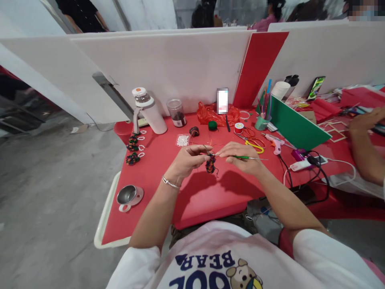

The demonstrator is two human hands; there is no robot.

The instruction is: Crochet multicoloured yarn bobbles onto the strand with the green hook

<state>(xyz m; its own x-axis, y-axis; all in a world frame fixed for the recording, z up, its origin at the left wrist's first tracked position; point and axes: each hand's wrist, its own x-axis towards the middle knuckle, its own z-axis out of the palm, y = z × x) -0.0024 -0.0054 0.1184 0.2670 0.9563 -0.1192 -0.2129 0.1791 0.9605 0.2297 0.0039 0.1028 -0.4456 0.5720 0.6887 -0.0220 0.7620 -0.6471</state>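
Observation:
Between thumb and fingers my left hand [192,159] pinches a small dark, multicoloured crochet piece [210,164], which hangs below the fingertips with a loose tail of yarn. My right hand [240,155] grips a crochet hook with a green handle [242,157]; its tip meets the top edge of the piece. Behind the hands lie a ball of dark variegated yarn [194,131] and a ball of green yarn [213,126]. A tray of white beads [183,140] is just beyond my left hand. Finished-looking crochet pieces [132,158] with white bead loops [141,148] line the table's left side.
A tilted-looking white flask [150,112], a clear jar [176,112] and a propped phone [222,100] stand at the back. Scissors [254,146], a glue gun [275,143] and a power strip [308,163] lie right. A metal cup [128,196] sits front left. Another person's arm [365,140] is at far right.

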